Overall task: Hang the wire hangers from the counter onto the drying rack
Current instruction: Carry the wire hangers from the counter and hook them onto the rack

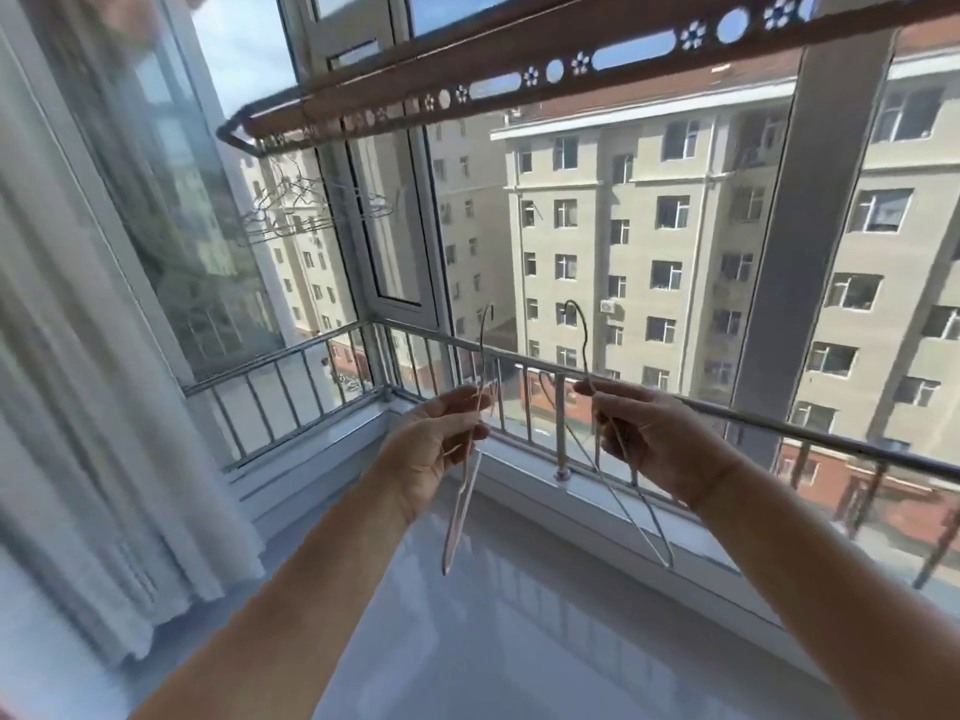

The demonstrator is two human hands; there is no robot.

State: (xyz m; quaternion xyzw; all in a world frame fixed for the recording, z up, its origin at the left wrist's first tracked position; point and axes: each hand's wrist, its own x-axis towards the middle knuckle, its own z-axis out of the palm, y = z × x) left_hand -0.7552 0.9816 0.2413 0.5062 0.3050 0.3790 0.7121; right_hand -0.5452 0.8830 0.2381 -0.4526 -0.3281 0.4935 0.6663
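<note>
- Two bare hands are seen at the centre of the frame, raised above the glossy pale counter (519, 615) that fills the lower middle.
- The left hand (441, 449) is pinched shut on one wire hanger (462, 491) — its hook rises above the fingers and its thin body hangs edge-on toward the counter without touching it.
- The right hand (660, 439) is closed around the neck of a second wire hanger (623, 491), whose hook curves up at centre frame and whose shoulder slopes down to the lower right.
- A third, smaller hook shape is seen just left of the right hand's fingertips; whether it belongs to a separate hanger cannot be told.
- The two held hangers are kept apart, with a clear gap between them.
- The drying rack (519, 80) — a brown bar pierced with round and flower-shaped holes — is stretched across the upper part of the frame, well above both hands.
- A cluster of hung hangers (291, 210) is seen under the rack's far end, upper left of centre; the count cannot be made out.
- One metal railing (519, 356) is run along the windows behind the hands.
- A white curtain (78, 407) is hung down the left edge.
</note>
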